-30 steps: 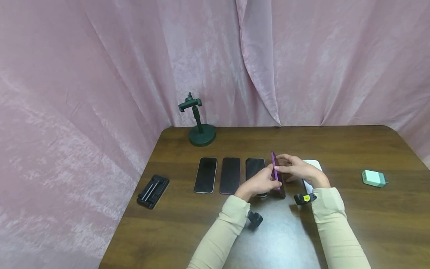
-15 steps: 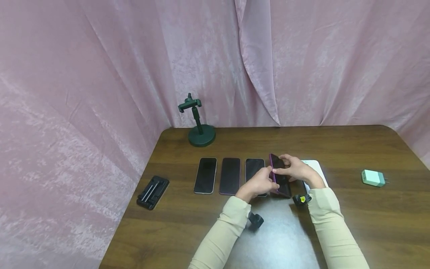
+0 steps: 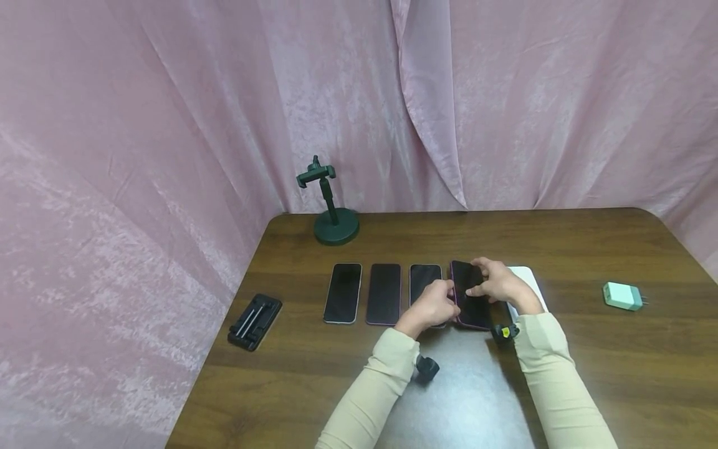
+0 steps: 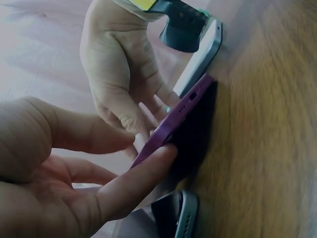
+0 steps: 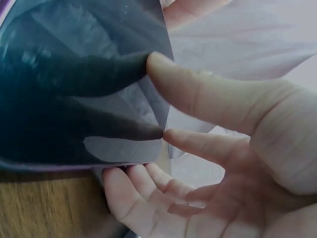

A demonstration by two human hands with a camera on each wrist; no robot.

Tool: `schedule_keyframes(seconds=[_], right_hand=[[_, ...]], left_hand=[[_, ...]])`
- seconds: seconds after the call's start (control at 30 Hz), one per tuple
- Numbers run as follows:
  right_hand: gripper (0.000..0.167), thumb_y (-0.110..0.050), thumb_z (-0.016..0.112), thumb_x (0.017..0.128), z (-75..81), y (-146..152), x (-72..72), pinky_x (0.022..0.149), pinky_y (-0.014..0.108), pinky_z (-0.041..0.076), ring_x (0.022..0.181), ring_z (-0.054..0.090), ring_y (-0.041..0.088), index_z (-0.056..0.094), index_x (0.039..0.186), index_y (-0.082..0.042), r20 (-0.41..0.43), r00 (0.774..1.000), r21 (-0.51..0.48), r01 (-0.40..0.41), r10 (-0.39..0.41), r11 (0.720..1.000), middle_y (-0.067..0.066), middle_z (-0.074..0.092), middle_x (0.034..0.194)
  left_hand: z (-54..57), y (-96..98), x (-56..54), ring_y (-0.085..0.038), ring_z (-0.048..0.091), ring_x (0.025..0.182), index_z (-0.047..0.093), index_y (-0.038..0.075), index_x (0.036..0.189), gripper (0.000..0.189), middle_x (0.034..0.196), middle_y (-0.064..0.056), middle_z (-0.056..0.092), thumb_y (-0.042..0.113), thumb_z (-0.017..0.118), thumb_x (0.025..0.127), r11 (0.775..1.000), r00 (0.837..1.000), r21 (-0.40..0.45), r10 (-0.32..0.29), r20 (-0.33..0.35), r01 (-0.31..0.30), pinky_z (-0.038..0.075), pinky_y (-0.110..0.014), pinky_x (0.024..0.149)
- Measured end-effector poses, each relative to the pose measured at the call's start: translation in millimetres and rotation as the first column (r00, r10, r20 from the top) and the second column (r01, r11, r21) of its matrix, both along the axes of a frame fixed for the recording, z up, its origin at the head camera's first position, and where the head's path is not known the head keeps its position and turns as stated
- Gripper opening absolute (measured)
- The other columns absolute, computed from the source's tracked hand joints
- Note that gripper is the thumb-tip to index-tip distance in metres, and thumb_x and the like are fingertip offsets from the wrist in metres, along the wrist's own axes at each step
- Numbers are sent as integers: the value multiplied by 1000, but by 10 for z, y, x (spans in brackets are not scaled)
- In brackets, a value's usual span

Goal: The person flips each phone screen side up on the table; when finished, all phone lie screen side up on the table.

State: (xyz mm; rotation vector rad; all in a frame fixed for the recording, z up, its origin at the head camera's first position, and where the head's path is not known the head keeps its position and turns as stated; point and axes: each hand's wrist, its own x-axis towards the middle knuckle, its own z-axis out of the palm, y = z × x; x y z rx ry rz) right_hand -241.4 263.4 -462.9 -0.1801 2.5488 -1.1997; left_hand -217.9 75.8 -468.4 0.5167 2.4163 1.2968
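A purple-edged smartphone (image 3: 473, 310) lies screen up at the right end of a row of phones, its left edge a little raised in the left wrist view. My left hand (image 3: 430, 307) pinches that edge between thumb and fingers. From the other side, my right hand (image 3: 500, 284) holds the phone, thumb (image 5: 183, 87) on the dark glass and fingertips (image 5: 119, 186) curled at its rim. Beneath the left hand, a light-framed smartphone (image 3: 424, 277) is partly covered. A white slab (image 3: 528, 277) shows beside the right hand, partly hidden by it.
Two more smartphones lie farther left, one silver-edged (image 3: 343, 293) and one purple-edged (image 3: 384, 294). A green phone stand (image 3: 336, 227) stands at the back left. A black folded holder (image 3: 255, 321) lies at the left, a mint plug charger (image 3: 624, 297) at the right. Pink curtains surround the table.
The purple-edged smartphone has tipped from standing on edge down to nearly flat, screen up. My right thumb has shifted from its upper edge onto the glass.
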Motion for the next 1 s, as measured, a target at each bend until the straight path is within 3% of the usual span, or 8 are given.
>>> schedule_keyframes(seconds=[0.17,0.27,0.4,0.53,0.83,1.0], right_hand=[[74,6,76,81,0,-9,-11,63,43,59,84,65,40,36,141,17,-15,1000,33,12,-11,999,49,43,127],[72,9,76,80,9,-5,-17,63,42,59,81,65,38,37,140,18,-25,1000,58,18,-16,998,47,45,125],[70,12,75,79,24,9,-19,63,41,59,77,65,34,39,138,18,-36,999,76,21,-18,997,44,48,121],[69,14,74,77,28,15,-5,62,39,59,73,64,31,40,137,19,-33,999,88,21,-18,996,38,49,115],[69,14,71,75,25,-6,21,59,37,58,66,64,28,40,136,20,-44,998,121,45,-40,992,28,48,102],[69,14,71,72,23,12,11,56,35,57,62,63,25,42,134,20,-74,997,124,47,-38,991,26,48,98]], left_hand=[[16,-22,-18,-13,63,59,62,-12,116,31,89,-18,70,-17,59,85,996,998,79,27,57,-31,53,-21,57],[27,-38,-35,-17,67,67,57,-13,127,41,97,-21,71,-16,60,86,996,998,87,28,63,-33,56,-24,61],[51,-55,-45,-21,70,88,43,-11,145,61,107,-22,71,-10,63,87,999,999,14,34,29,-34,56,-25,72],[67,-48,-29,-20,68,100,47,-8,144,59,111,-20,71,-3,66,88,997,1000,-67,31,-5,-31,53,-26,80],[66,-24,-2,-13,61,82,58,-6,134,49,103,-15,71,3,68,88,997,999,-62,40,-8,-40,51,-23,73],[61,-13,-13,-12,62,85,58,-5,135,51,106,-15,72,5,70,87,998,1000,-65,28,-14,-28,51,-23,75]])
